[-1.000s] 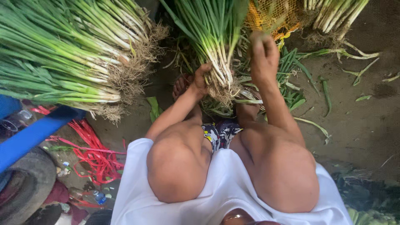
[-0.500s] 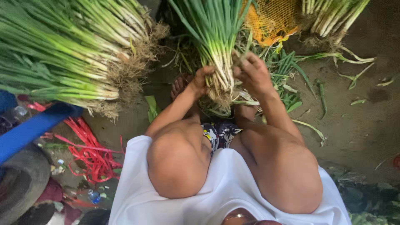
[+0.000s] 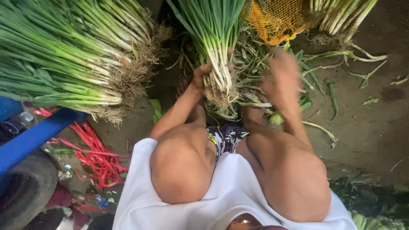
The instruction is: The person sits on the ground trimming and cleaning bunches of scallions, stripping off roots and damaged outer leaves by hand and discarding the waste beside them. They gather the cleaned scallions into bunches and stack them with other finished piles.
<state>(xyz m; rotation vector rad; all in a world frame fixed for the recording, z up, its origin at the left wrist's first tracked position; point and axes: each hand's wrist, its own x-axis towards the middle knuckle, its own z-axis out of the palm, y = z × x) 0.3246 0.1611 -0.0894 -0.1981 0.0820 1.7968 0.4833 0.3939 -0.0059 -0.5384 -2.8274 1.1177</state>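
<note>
L hand (image 3: 200,79) stays clamped on scallion bunch (image 3: 215,47); R hand (image 3: 279,81) now off it, blurred, grip state unclear.

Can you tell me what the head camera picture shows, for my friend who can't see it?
A squatting person's left hand grips a bunch of green onions near its roots, while the blurred right hand hangs beside it, holding nothing that shows. A big pile of green onions lies to the left, above red plastic strings, and an orange mesh bag sits behind.
</note>
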